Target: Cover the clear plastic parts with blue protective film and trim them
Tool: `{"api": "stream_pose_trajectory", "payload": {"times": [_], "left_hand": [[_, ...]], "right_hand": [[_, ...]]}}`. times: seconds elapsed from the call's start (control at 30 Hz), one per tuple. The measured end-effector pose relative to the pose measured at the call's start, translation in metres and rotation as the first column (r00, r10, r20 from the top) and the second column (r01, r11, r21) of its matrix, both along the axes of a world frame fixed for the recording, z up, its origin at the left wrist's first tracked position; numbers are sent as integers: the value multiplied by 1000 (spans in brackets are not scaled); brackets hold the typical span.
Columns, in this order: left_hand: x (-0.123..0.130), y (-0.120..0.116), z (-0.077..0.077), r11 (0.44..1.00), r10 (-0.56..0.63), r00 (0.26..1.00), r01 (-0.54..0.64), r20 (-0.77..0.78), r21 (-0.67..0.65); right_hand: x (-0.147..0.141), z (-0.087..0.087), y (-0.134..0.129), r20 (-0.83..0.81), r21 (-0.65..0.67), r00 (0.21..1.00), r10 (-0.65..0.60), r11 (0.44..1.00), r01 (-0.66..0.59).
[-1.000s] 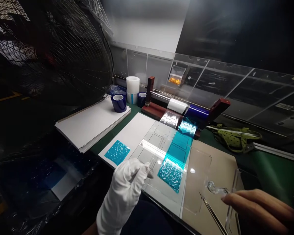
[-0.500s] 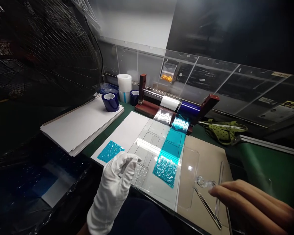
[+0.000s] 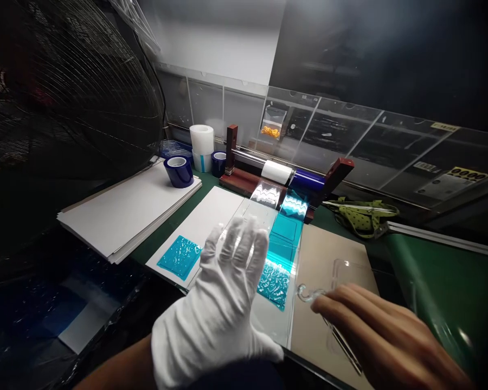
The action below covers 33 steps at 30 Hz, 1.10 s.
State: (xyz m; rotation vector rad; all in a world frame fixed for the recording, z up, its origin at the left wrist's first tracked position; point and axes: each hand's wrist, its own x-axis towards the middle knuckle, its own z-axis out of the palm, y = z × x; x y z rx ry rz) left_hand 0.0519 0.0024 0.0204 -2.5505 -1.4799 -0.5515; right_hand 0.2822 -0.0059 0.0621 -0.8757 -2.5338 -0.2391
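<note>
My left hand, in a white glove, is spread flat over strips of film, palm down, with its thumb out to the right. Beneath and beyond it lie a clear film strip and a teal film strip, crinkled at its near end. My bare right hand is closed on a clear plastic piece with a curled, hook-like end; the rest is covered by my fingers. Under that hand, slim metal tweezers rest on brown board. A faint clear rounded outline shows behind my fingers.
A wooden stand carries a white roll and a blue roll. Left are a paper stack, a blue tape roll, a teal film square and a large fan. A green spotted pouch lies right.
My left hand has gone from a closed pinch to spread flat and moved right over the strips. My right hand has moved left with the clear piece. The view has shifted slightly.
</note>
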Motion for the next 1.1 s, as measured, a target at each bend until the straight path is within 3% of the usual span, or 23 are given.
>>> {"api": "stream_pose_trajectory", "payload": {"times": [0.13,0.33,0.5,0.6,0.67,0.73,0.8,0.87,0.9,0.97,1.03,1.1], "left_hand": [[-4,10,5,985,-134,981,116,-138,-129],[-19,21,-9,987,-146,988,143,-40,-67],[-31,29,-12,974,-160,986,164,38,-157],[-36,30,-12,959,-132,975,172,179,-226],[-33,29,-20,916,-106,927,231,360,-326],[-26,27,-35,852,-59,808,346,586,-392],[-19,26,-50,801,-10,653,458,757,-386],[-18,28,-58,777,8,578,510,816,-369],[-21,31,-57,776,0,607,502,795,-383],[-30,39,-44,783,-51,772,425,633,-455],[-36,47,-23,799,-150,935,305,321,-518],[-32,53,-1,851,-240,971,202,-18,-485]], "right_hand": [[-10,2,6,44,-118,999,30,993,-25],[23,-9,4,175,-137,954,-243,954,268],[32,-26,10,255,-261,936,-243,914,309],[30,-36,12,239,-338,934,-267,878,338],[26,-47,11,211,-428,939,-271,838,338],[22,-63,10,152,-539,958,-242,792,286],[20,-79,10,79,-636,974,-213,741,213],[22,-87,12,24,-673,976,-217,718,176],[24,-88,13,17,-665,975,-223,725,177],[29,-79,17,49,-602,975,-215,773,201],[26,-64,21,137,-515,971,-196,823,239],[13,-48,26,222,-419,958,-180,870,261]]}}
